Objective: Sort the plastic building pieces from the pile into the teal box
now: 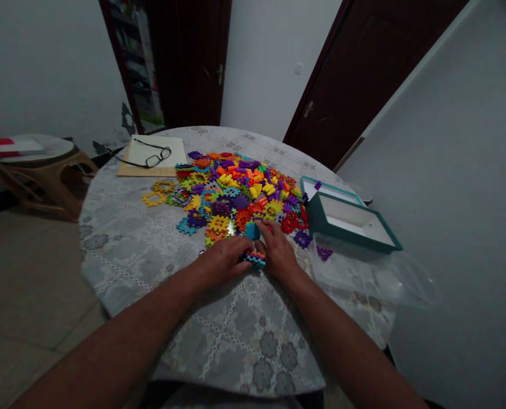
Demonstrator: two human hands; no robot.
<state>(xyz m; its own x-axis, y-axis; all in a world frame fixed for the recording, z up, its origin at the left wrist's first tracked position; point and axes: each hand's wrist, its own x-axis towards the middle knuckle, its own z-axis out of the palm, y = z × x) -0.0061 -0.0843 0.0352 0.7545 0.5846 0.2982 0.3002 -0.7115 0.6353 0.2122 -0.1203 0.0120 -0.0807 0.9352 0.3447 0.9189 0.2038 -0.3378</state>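
Blue-and-orange toothed plastic pieces [255, 260] are gripped in the curled fingers of the left hand [227, 257] and right hand [279, 254], beside a bright plastic heap [241, 201] on a round, grey floral-clothed table [120, 238]; dark brown doors [376, 51] stand beyond.

Dim, flat indoor light, source out of view. Dark brown wooden door [372, 62] upper right near black, leaning from wide-lens distortion; top-right corner darkened. Soft shadows beside both forearms on grey floral tablecloth [235, 318]. Small bright glint at near edge of multicoloured plastic piece pile [241, 201]. Faint sheen, clear plastic container [363, 278]. Red-and-white flat box [9, 146] far left blurry.
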